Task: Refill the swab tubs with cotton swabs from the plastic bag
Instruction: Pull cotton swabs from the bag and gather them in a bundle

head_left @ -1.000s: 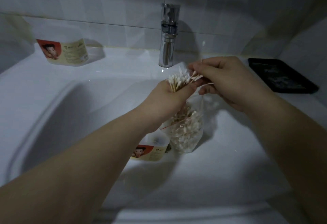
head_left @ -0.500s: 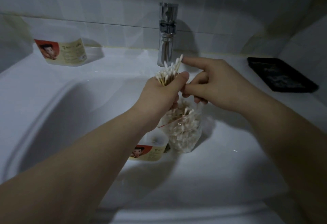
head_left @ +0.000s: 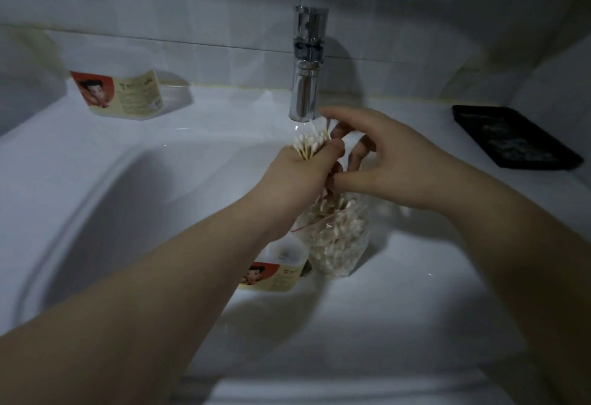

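This was a bathroom, most likely in a home. A white ceramic washbasin [head_left: 415,308] filled nearly the whole view, with a chrome tap [head_left: 307,65] rising at its far edge against a pale tiled wall [head_left: 192,4] with visible grout lines. On the basin's far ledge a labelled plastic tub [head_left: 121,94] stood at the left, and a dark flat tray [head_left: 515,137] lay at the right.

Chrome tap [head_left: 306,84], white sink [head_left: 96,212], black tray [head_left: 515,137]
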### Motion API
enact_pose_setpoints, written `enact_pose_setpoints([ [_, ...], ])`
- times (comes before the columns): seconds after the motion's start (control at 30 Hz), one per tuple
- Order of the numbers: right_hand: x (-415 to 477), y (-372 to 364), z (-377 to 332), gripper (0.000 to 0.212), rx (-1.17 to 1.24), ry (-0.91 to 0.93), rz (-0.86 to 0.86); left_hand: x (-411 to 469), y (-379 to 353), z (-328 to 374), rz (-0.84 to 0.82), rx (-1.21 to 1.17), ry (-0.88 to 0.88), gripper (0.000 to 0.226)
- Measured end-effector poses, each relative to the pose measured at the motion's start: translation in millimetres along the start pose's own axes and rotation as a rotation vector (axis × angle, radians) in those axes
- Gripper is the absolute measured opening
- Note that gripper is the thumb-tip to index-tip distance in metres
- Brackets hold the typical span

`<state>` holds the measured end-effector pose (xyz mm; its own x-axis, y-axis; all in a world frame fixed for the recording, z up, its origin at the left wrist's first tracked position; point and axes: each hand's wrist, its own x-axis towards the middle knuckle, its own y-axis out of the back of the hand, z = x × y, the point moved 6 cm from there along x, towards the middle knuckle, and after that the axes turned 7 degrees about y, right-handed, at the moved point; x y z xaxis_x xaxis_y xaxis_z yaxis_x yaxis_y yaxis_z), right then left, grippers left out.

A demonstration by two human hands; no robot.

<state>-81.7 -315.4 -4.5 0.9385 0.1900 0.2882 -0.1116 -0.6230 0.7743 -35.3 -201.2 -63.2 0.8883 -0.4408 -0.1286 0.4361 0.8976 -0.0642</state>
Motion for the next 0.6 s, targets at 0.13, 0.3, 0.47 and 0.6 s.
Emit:
enact_pose_setpoints([
  [0.13, 0.3, 2.3, 2.4, 0.078, -0.017, 0.009, -0.011, 1.9, 0.8, -2.6, -0.004, -0.039, 0.015, 0.020],
  [0.3, 0.0, -4.3, 4.5, 0.086, 0.007, 0.017, -0.067, -0.3, -0.4, -1.4, -0.047, -0.049, 0.021, 0.023],
  [0.47, -3.1, -5.5, 1.4, 0.106, 0.016, 0.047, -0.092, -7.1, -7.2, 5.6, -0.135, 0.004, -0.004, 0.027],
  [0.6, -1.8, -7.6, 0.1, 0.101, -0.053, 0.072, -0.122, -11.4, -9.5, 6.6, -0.138, 0.052, -0.011, 0.025],
])
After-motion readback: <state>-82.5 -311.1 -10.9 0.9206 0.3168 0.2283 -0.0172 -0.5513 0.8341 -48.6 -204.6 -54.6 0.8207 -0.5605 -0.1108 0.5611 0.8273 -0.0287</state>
